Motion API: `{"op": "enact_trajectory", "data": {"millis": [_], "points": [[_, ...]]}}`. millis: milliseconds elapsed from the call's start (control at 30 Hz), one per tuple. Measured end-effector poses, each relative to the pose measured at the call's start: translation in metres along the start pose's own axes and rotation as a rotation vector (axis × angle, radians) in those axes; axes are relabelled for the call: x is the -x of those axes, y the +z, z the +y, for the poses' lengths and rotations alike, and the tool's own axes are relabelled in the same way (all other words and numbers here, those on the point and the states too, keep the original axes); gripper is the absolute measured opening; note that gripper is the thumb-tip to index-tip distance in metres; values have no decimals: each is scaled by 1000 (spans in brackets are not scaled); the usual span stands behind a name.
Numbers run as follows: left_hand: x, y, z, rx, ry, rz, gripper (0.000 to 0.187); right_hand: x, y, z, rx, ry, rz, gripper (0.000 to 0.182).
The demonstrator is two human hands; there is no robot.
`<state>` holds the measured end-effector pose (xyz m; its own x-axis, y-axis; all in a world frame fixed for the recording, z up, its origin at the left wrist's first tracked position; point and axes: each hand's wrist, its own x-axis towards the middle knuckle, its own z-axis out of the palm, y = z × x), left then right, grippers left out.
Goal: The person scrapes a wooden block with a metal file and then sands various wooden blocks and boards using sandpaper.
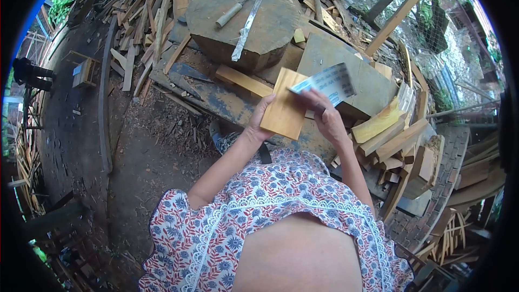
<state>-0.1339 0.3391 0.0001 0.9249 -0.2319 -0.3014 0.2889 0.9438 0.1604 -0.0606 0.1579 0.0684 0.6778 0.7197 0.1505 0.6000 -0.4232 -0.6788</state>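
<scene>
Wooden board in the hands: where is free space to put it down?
The round stump has bare top right of the blade. The grey slab is bare behind the sanding sheet. Offcuts crowd the right; scraps crowd the left.

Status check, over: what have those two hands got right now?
Left hand grips wooden board, upright. Right hand presses sandpaper sheet on its top edge. Nothing between them; wood offcuts stacked beside.

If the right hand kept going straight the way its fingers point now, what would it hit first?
The right hand points up and left, pinching a sheet of sandpaper over the wooden board. Beyond the sheet, it would probably meet the round chopping block, though depth is unclear.
</scene>
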Motion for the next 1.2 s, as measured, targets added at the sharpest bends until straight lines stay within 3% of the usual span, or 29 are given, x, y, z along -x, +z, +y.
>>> {"op": "enact_trajectory", "data": {"millis": [67, 100, 200, 267, 400, 500, 567, 700, 767, 833, 900, 1000, 1100, 1167, 1200], "points": [[-8, -3, -3, 101, 37, -63, 51, 9, 16, -15, 151, -124, -183, 48], [-19, -17, -5, 208, -14, -227, 57, 13, 24, -24, 235, -224, -262, 47], [-13, 10, -2, 142, -79, -269, 64, 21, 31, -43, 86, -172, -294, 48], [-15, 5, -3, 169, -61, -127, 66, 18, 32, -35, 76, -143, -268, 46], [-16, -2, 8, 57, -103, -68, 61, 5, 30, -14, 63, -75, -120, 42], [-11, 7, 7, 50, -134, -82, 59, 7, 31, -11, 57, -26, -1, 43], [-15, 2, 3, 98, -98, -90, 59, 18, 37, -27, 184, -205, -39, 47], [-16, 4, -1, 137, -92, -238, 60, 33, 59, -18, 317, -210, -101, 53], [-10, 8, 0, 106, -147, -67, 58, 24, 56, -13, 318, -186, -91, 53], [-1, 11, -2, 112, -184, -78, 56, 12, 52, -3, 217, -119, 66, 51], [-4, 2, -9, -39, -95, -79, 55, -4, 40, 0, 131, 2, 206, 44], [5, 11, -16, -112, -141, -131, 56, -17, 29, 25, -231, 223, 316, 40], [5, 3, -18, -173, -132, -141, 56, -6, 29, -7, -68, 91, 351, 38], [-4, -15, -21, 107, -94, -277, 56, 6, 36, -31, 57, -68, 250, 44], [-2, -10, -22, 31, -18, -176, 62, 11, 42, -40, 89, -136, 172, 46]]}}
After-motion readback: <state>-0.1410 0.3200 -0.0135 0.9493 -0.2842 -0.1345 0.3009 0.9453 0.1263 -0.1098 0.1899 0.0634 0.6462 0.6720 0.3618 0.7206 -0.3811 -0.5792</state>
